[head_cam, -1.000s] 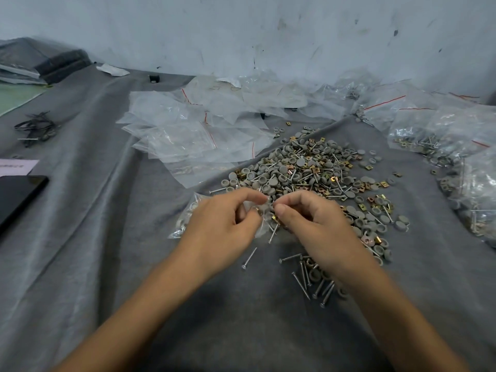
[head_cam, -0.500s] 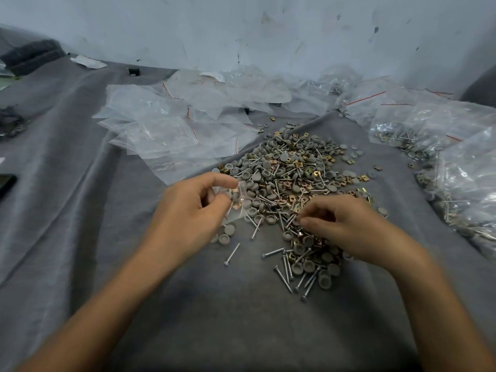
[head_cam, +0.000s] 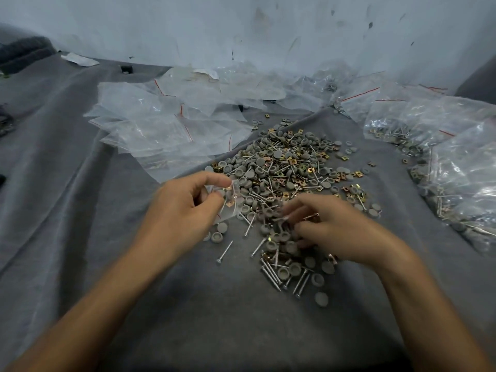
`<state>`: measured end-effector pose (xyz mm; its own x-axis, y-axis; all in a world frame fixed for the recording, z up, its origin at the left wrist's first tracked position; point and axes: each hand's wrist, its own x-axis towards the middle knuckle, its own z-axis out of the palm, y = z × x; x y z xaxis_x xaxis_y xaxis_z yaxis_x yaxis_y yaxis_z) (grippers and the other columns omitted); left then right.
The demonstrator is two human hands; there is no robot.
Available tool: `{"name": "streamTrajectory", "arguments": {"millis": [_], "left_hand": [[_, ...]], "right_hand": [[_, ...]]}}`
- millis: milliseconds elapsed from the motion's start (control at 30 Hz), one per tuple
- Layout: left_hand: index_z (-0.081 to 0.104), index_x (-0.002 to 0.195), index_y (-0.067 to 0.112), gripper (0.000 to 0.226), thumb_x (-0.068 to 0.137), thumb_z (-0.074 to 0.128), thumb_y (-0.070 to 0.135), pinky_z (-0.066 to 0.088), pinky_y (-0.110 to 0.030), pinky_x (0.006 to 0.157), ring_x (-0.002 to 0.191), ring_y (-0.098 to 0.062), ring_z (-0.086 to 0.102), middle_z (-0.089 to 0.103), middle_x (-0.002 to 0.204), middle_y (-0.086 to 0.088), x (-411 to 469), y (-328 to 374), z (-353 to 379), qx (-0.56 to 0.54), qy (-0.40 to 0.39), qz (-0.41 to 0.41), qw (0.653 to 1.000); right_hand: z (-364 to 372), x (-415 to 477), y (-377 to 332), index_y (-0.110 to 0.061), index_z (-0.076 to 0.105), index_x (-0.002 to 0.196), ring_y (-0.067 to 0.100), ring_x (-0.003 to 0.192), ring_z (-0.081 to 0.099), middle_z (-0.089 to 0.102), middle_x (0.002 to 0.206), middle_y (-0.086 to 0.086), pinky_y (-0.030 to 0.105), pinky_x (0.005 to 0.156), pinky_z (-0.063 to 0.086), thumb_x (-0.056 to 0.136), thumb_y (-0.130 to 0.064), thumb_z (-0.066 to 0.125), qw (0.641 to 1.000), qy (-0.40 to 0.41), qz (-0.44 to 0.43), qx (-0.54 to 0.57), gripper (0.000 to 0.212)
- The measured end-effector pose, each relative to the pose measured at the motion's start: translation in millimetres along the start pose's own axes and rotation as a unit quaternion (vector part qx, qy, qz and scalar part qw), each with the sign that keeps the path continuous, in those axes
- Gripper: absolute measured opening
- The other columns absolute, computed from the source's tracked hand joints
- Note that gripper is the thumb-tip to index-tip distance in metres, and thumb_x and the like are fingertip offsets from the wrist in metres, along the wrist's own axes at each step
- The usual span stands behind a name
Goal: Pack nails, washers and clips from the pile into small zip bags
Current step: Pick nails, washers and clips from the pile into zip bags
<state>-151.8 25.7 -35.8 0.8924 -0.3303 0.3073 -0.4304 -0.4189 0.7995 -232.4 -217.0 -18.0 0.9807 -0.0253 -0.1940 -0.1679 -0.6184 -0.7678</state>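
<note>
A grey cloth [head_cam: 188,318] was observed beneath both forearms. Nearest the body, just below the right wrist, a loose cluster of nails [head_cam: 271,273] and grey washers [head_cam: 292,268] was noted on the cloth. A single nail [head_cam: 224,252] was recorded lying apart from that cluster, between the two wrists and nearer the left.

The left hand [head_cam: 182,210] was found with thumb and forefinger closed in a pinch on a small zip bag [head_cam: 233,210], the remaining fingers curled beneath it. A brass-coloured clip [head_cam: 230,203] was visible through the clear film.

The right hand [head_cam: 330,226] was found on the near edge of the pile [head_cam: 290,167], its fingers bent down among the parts. The fingertips were blurred, so it could not be determined whether anything was gripped.

The pile, a mix of nails, washers and clips, was seen spreading away beyond both sets of fingertips.

Beyond the left hand, empty zip bags [head_cam: 166,130] were noted overlapping on the cloth. Well to the right of the right hand, filled bags [head_cam: 456,162] were recorded in a heap. A scuffed pale wall [head_cam: 241,28] was observed behind everything.
</note>
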Motion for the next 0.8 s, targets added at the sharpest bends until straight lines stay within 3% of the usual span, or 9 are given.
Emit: {"name": "streamTrajectory", "arguments": {"millis": [100, 200, 333, 400, 533, 667, 800], "left_hand": [[0.067, 0.094, 0.060, 0.032, 0.090, 0.060, 0.029, 0.048, -0.030, 0.052, 0.055, -0.023, 0.059, 0.050, 0.048, 0.008, -0.8, 2.2, -2.3, -0.003, 0.002, 0.007, 1.000], [0.066, 0.094, 0.062, 0.030, 0.085, 0.056, 0.036, 0.051, -0.040, 0.054, 0.056, -0.025, 0.059, 0.053, 0.050, 0.005, -0.7, 3.8, -5.0, -0.008, 0.002, 0.002, 1.000], [0.065, 0.093, 0.064, 0.032, 0.084, 0.055, 0.036, 0.053, -0.046, 0.057, 0.056, -0.024, 0.059, 0.055, 0.051, 0.004, -0.7, 6.6, -6.6, 0.001, 0.001, 0.000, 1.000], [0.065, 0.092, 0.065, 0.033, 0.083, 0.054, 0.035, 0.053, -0.043, 0.057, 0.056, -0.023, 0.060, 0.055, 0.050, 0.006, -0.6, 7.3, -7.0, 0.000, 0.005, -0.004, 1.000], [0.066, 0.089, 0.062, 0.031, 0.082, 0.054, 0.034, 0.049, -0.033, 0.055, 0.056, -0.020, 0.060, 0.056, 0.051, 0.007, 0.4, 5.4, -6.7, -0.003, 0.009, -0.012, 1.000], [0.068, 0.087, 0.052, 0.024, 0.084, 0.056, 0.032, 0.050, -0.034, 0.055, 0.056, -0.020, 0.059, 0.057, 0.051, 0.007, 0.2, 4.2, -5.8, 0.006, 0.011, -0.011, 1.000], [0.068, 0.090, 0.048, 0.032, 0.093, 0.062, 0.018, 0.046, -0.028, 0.054, 0.055, -0.017, 0.060, 0.058, 0.053, 0.007, 0.8, 1.0, -6.3, 0.023, 0.014, -0.001, 1.000]], "right_hand": [[16.5, 2.9, -10.6, -0.032, 0.065, 0.120, 0.008, 0.105, 0.071, 0.064, 0.127, -0.007, 0.037, 0.094, 0.058, 0.100, -0.004, 0.054, 0.988, -0.019, -0.038, 0.145, 0.037], [20.8, 5.9, -12.4, -0.038, 0.065, 0.121, 0.003, 0.113, 0.066, 0.063, 0.129, -0.015, 0.038, 0.100, 0.055, 0.104, -0.009, 0.051, 0.983, 0.030, -0.092, 0.155, 0.037], [13.6, 4.9, -3.6, -0.032, 0.069, 0.116, 0.010, 0.094, 0.069, 0.071, 0.107, -0.012, 0.032, 0.081, 0.059, 0.101, -0.012, 0.058, 0.988, 0.038, -0.120, 0.085, 0.027], [13.9, 5.6, -0.8, -0.033, 0.070, 0.110, 0.006, 0.089, 0.068, 0.070, 0.099, -0.016, 0.023, 0.073, 0.055, 0.100, -0.016, 0.062, 0.990, 0.049, -0.131, 0.020, 0.021], [26.1, 10.8, -0.8, -0.037, 0.071, 0.097, 0.000, 0.073, 0.063, 0.064, 0.089, -0.018, 0.018, 0.057, 0.046, 0.096, -0.025, 0.066, 0.987, 0.074, -0.119, -0.080, 0.014], [43.4, 15.7, -5.6, -0.036, 0.066, 0.104, 0.007, 0.097, 0.050, 0.048, 0.094, -0.023, 0.031, 0.078, 0.042, 0.098, -0.044, 0.059, 0.958, 0.087, -0.110, -0.250, 0.012], [50.1, 15.2, -10.7, -0.034, 0.061, 0.110, 0.009, 0.102, 0.045, 0.048, 0.103, -0.017, 0.034, 0.084, 0.046, 0.097, -0.055, 0.054, 0.953, 0.086, -0.086, -0.276, 0.026]]}}
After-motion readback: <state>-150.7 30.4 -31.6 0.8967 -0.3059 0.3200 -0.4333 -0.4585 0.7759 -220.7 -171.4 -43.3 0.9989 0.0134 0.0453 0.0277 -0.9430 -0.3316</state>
